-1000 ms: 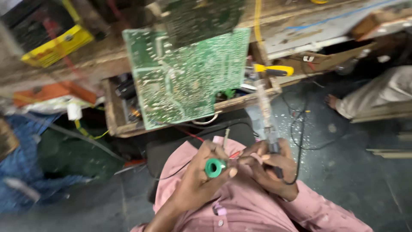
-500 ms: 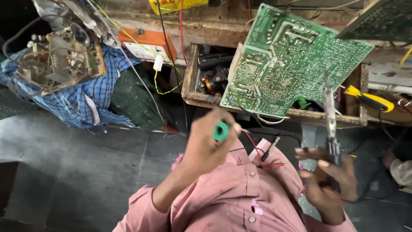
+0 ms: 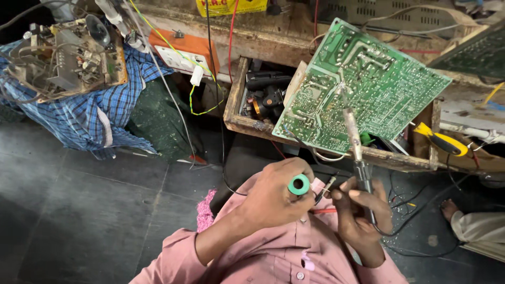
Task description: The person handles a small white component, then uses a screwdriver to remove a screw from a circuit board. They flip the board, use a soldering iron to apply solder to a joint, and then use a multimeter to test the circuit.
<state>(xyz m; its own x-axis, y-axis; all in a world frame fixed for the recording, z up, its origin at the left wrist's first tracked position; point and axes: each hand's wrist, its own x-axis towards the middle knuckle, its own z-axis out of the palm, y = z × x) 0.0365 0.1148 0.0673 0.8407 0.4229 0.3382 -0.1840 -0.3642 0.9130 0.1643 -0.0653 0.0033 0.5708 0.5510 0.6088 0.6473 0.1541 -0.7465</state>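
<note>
Green spool (image 3: 299, 184) gripped in left hand (image 3: 273, 197), iron (image 3: 353, 142) in right hand (image 3: 360, 213); best kept steady, tip toward board (image 3: 363, 87) at 12 o'clock.

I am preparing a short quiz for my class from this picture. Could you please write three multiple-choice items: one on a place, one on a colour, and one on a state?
1. Where does the green printed circuit board rest?
A. flat on the dark floor
B. leaning on the open wooden drawer
C. on the blue checked cloth

2. What colour is the small round spool in the left hand?
A. green
B. orange
C. white

3. How does the right hand hold the slim soldering iron?
A. lying loose on the floor
B. tip pointing down at the lap
C. gripped, tip up against the board

Answers: 1 B, its lower edge sits on the drawer's rim; 2 A, the ring is plainly green; 3 C, fingers close round the handle.
</note>
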